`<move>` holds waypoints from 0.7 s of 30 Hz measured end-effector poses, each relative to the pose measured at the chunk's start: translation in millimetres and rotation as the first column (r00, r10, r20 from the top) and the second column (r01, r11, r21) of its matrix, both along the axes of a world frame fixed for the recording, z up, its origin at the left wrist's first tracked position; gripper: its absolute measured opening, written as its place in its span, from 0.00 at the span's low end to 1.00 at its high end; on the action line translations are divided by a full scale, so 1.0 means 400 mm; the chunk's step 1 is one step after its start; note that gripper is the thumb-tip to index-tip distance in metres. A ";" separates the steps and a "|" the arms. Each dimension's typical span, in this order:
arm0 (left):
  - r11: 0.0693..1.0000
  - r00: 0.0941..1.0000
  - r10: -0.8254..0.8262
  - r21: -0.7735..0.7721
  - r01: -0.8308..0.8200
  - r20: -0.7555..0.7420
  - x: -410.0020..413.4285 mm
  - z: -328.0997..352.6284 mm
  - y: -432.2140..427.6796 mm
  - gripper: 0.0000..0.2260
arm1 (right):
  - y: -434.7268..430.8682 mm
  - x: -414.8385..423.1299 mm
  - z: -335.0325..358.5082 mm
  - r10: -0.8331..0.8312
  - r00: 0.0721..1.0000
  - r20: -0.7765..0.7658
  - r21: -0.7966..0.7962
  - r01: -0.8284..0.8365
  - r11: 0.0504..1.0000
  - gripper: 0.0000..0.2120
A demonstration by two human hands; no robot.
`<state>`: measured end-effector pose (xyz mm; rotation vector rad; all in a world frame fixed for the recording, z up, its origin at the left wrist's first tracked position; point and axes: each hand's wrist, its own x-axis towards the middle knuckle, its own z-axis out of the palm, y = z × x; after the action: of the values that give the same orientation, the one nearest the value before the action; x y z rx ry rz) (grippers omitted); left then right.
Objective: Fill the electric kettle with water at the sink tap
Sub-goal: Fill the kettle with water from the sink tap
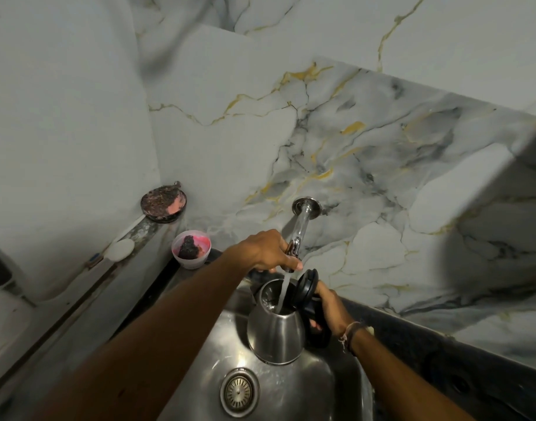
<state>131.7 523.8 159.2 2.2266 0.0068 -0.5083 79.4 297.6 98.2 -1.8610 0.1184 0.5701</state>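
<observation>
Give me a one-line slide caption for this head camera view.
Right hand holds open-lidded steel kettle under running tap while left hand grips it.

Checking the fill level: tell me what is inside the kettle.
A stream of water runs from the tap into the open kettle, lid flipped back. Its dark, wet inner wall shows; the water level is hidden below the rim.
</observation>
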 end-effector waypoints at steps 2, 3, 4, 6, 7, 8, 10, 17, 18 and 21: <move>1.000 1.000 0.000 0.008 0.000 0.000 0.003 -0.003 0.001 0.16 | 0.006 -0.004 0.000 -0.006 1.000 0.016 0.006 0.006 1.000 0.35; 1.000 1.000 -0.002 0.014 0.002 0.002 0.004 -0.003 0.001 0.16 | 0.008 -0.006 -0.002 -0.005 1.000 0.019 0.005 0.005 1.000 0.35; 1.000 1.000 -0.005 0.019 0.005 0.002 0.005 -0.003 0.001 0.16 | 0.009 -0.006 -0.004 -0.004 1.000 0.017 0.002 0.003 1.000 0.35; 1.000 1.000 -0.007 0.017 0.007 -0.003 0.006 -0.002 0.000 0.16 | 0.008 -0.008 -0.012 -0.009 1.000 0.017 0.006 0.009 1.000 0.37; 1.000 1.000 -0.003 0.009 0.003 -0.009 0.007 0.000 -0.001 0.16 | 0.006 -0.008 -0.015 -0.019 1.000 0.017 0.018 0.019 1.000 0.38; 1.000 1.000 0.001 0.001 -0.001 -0.015 0.007 0.002 -0.001 0.17 | 0.005 -0.009 -0.017 -0.031 0.999 0.017 0.033 0.030 0.999 0.38; 1.000 1.000 0.003 -0.003 -0.003 -0.021 0.005 0.008 -0.003 0.17 | 0.002 -0.013 -0.017 -0.043 0.999 0.018 0.048 0.042 0.998 0.35; 1.000 0.999 0.012 -0.011 -0.013 -0.039 -0.001 0.015 -0.006 0.19 | -0.005 -0.017 -0.035 -0.083 0.995 0.051 0.040 0.081 0.996 0.35; 1.000 0.999 0.010 -0.013 -0.010 -0.042 -0.002 0.014 -0.006 0.20 | -0.005 -0.017 -0.037 -0.093 0.994 0.052 0.045 0.091 0.995 0.35; 1.000 0.999 0.010 -0.002 -0.010 -0.047 0.000 0.010 -0.004 0.20 | -0.010 -0.012 -0.047 -0.131 0.990 0.047 0.056 0.129 0.990 0.41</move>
<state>131.7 522.0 163.0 2.2110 0.0419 -0.5549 74.5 293.8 79.4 -1.7999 0.1877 0.4317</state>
